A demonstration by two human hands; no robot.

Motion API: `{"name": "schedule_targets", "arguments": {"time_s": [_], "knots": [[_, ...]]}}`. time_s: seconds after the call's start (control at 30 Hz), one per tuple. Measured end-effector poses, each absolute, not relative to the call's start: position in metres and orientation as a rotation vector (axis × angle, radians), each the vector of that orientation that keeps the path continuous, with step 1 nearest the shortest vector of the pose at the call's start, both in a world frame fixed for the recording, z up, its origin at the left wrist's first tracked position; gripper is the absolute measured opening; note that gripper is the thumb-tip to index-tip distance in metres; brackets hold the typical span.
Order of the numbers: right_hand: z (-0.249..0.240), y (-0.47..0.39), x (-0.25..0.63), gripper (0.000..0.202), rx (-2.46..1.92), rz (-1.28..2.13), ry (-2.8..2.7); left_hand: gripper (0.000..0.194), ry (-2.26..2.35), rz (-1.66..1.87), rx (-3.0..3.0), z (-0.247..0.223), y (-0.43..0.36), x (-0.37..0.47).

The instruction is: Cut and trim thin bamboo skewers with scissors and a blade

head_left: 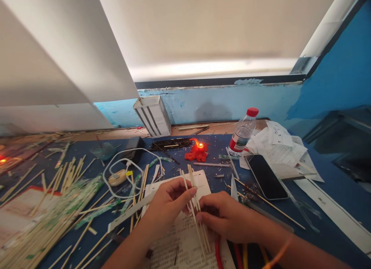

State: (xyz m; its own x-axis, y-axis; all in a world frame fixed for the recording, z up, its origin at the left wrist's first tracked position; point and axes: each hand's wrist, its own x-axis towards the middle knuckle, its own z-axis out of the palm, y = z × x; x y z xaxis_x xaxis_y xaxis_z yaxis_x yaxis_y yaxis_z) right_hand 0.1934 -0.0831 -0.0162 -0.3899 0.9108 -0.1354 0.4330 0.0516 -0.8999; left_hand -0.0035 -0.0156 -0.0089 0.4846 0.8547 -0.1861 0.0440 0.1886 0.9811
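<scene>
Several thin wooden sticks (pixel 194 207) stand out lengthwise between my two hands, above a printed sheet (pixel 171 246). My left hand (pixel 171 197) pinches them near their upper part, thumb against the sticks. Lower down on their right side, the curled fingers of my right hand (pixel 218 215) close on the same sticks. Past my hands, a lit candle (pixel 200 145) burns in a mass of red wax (pixel 197 155). Dark sticks (pixel 171 144) lie left of the flame.
A water bottle (pixel 242 133), phone (pixel 267 177) and crumpled papers (pixel 275 145) are at the right. A white cable (pixel 108 170), black box (pixel 132 149) and bundled sticks (pixel 55 218) lie left. A carton (pixel 153 116) stands by the wall.
</scene>
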Motion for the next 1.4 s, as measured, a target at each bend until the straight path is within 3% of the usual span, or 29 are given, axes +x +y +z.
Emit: {"name": "schedule_targets", "arguments": {"time_s": [0.37,0.6,0.77,0.9,1.13,1.4], "knots": [[-0.016,-0.084,0.193,0.022,-1.284,1.476,-1.806,0.019,0.883,0.709,1.264,-0.007,-0.016,-0.004],[-0.012,-0.085,0.193,0.030,-1.265,1.504,-1.800,0.014,0.876,0.748,1.208,-0.003,-0.016,-0.006],[-0.012,-0.085,0.191,0.025,-1.225,1.516,-1.820,0.023,0.861,0.720,1.094,-0.003,-0.018,-0.006],[-0.014,-0.083,0.188,0.026,-1.192,1.479,-1.871,0.030,0.831,0.693,1.004,-0.005,-0.021,-0.006],[-0.003,-0.089,0.187,0.026,-1.286,1.305,-1.927,0.025,0.765,0.732,0.877,-0.002,-0.019,-0.005],[-0.016,-0.097,0.177,0.022,-1.331,1.382,-1.893,0.024,0.728,0.725,0.780,-0.007,-0.014,-0.010]]}}
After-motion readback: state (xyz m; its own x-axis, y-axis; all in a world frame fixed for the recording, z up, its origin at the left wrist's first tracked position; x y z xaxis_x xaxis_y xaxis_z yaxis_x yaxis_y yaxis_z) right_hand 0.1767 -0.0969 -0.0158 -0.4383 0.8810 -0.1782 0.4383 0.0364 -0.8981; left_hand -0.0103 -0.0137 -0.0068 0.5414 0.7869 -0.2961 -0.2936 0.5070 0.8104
